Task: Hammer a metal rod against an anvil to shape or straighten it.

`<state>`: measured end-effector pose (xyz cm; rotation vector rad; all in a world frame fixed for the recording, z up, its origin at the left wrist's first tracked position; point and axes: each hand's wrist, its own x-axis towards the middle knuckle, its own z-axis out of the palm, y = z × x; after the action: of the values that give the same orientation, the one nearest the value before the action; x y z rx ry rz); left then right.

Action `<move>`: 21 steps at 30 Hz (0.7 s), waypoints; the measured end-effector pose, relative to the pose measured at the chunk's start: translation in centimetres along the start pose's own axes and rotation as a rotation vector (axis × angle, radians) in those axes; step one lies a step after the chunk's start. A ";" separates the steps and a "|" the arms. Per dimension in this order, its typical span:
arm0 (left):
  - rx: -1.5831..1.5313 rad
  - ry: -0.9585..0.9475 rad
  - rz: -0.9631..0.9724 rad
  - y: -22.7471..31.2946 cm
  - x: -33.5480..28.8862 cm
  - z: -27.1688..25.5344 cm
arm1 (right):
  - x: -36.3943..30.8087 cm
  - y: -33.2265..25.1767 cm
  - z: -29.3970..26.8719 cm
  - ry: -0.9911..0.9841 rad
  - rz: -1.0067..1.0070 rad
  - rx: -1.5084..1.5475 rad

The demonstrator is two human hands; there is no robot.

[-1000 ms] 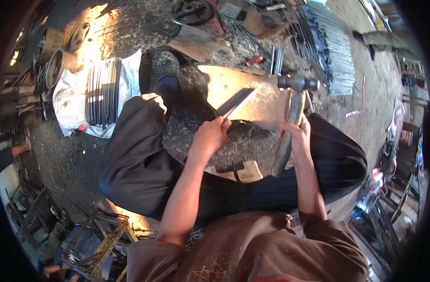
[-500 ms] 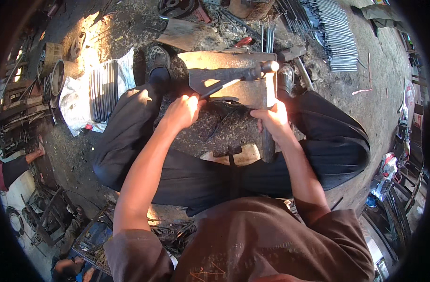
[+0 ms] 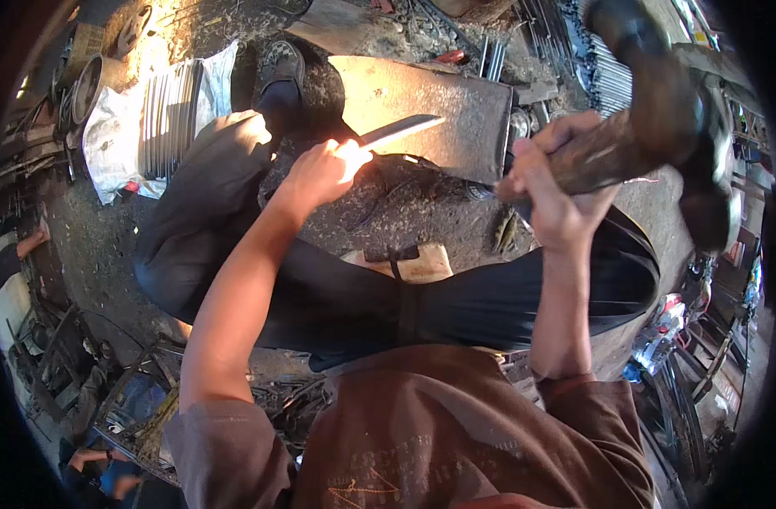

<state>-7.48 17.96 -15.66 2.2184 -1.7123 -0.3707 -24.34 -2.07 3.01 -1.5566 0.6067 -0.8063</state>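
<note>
My left hand (image 3: 329, 174) is closed round the near end of a knife blade (image 3: 405, 129), a pointed strip of metal. The blade slants up to the right, over a flat metal slab (image 3: 464, 106) on the ground between my feet. At the right, my right hand (image 3: 562, 191) grips the wooden handle of a hammer (image 3: 596, 153). Raised close to the camera, the hammer looks large, and its dark head is blurred. It stands clear of the slab, to the right of it.
Thin metal strips (image 3: 163, 127) lie in a row on a white sack at the left. A pile of metal rods (image 3: 608, 81) is partly behind the hammer. Beyond the slab lie a red tool (image 3: 450, 56) and a board (image 3: 346, 34). Another person's leg (image 3: 27, 242) shows far left.
The hammer, whose head was over the slab by the blade, has swung up and right toward the camera. My left hand still holds the knife blade, turned slightly.
</note>
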 end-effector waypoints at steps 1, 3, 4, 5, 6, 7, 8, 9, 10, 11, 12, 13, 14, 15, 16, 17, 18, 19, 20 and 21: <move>0.010 -0.017 -0.025 -0.3 -0.2 0.4 | -1.1 2.3 0.0 0.003 0.075 -0.079; -0.031 -0.034 -0.020 0.7 0.7 -0.2 | -4.1 9.2 -1.6 -0.108 0.140 -0.482; -0.146 -0.270 -0.360 2.2 2.4 -1.8 | -4.4 11.0 -2.4 -0.230 0.133 -0.803; -0.153 -0.256 -0.343 2.2 2.4 -1.9 | -3.9 11.0 -2.2 -0.228 0.123 -0.802; -0.160 -0.242 -0.323 2.3 2.4 -1.9 | -3.4 10.9 -2.1 -0.235 0.301 -0.697; -0.155 -0.234 -0.317 2.1 2.7 -2.0 | -2.7 10.6 -2.0 -0.238 0.477 -0.587; -0.174 -0.292 -0.335 2.1 2.1 -1.7 | -1.9 9.2 -1.4 -0.216 0.512 -0.508; -0.185 -0.336 -0.349 1.5 2.1 -1.5 | -1.2 7.8 -0.9 -0.212 0.522 -0.408; -0.061 -0.208 0.064 -0.1 0.5 0.6 | -0.6 6.5 -0.5 -0.209 0.532 -0.308; -0.107 -0.201 0.067 -1.0 0.7 0.9 | -0.1 5.0 -0.2 -0.153 0.525 -0.295; -0.166 -0.208 0.071 -0.9 0.2 1.3 | 0.5 3.0 -0.3 -0.136 0.472 -0.315; -0.181 -0.266 -0.002 -0.3 0.5 0.9 | 0.6 0.3 0.3 -0.065 0.405 -0.214; -0.194 -0.317 -0.070 0.0 1.2 0.4 | 0.9 -1.7 0.0 -0.077 0.336 -0.157; -0.196 -0.314 -0.074 -0.1 0.9 0.4 | 0.9 -2.7 0.2 -0.038 0.193 -0.036; -0.200 -0.309 -0.089 -0.2 0.7 0.4 | 0.8 -3.1 0.9 -0.019 0.083 0.057; -0.189 -0.287 -0.090 0.0 0.7 0.1 | 0.6 -2.4 1.2 -0.008 0.004 0.100; -0.175 -0.264 -0.089 0.2 0.9 -0.3 | 0.3 -0.8 1.3 0.003 -0.077 0.145; -0.174 -0.262 -0.091 0.6 1.4 -0.9 | -0.7 2.5 0.6 0.049 -0.174 -0.157; -0.247 -0.352 -0.270 1.4 2.2 -1.5 | -2.9 5.5 -0.3 -0.038 0.153 -0.346; -0.312 -0.444 -0.451 2.2 2.8 -2.4 | -3.9 8.7 -0.9 -0.138 0.110 -0.784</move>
<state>-7.81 14.98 -12.66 2.3766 -1.1911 -1.2249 -26.90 -0.93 -6.17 -2.2372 0.9647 -0.3728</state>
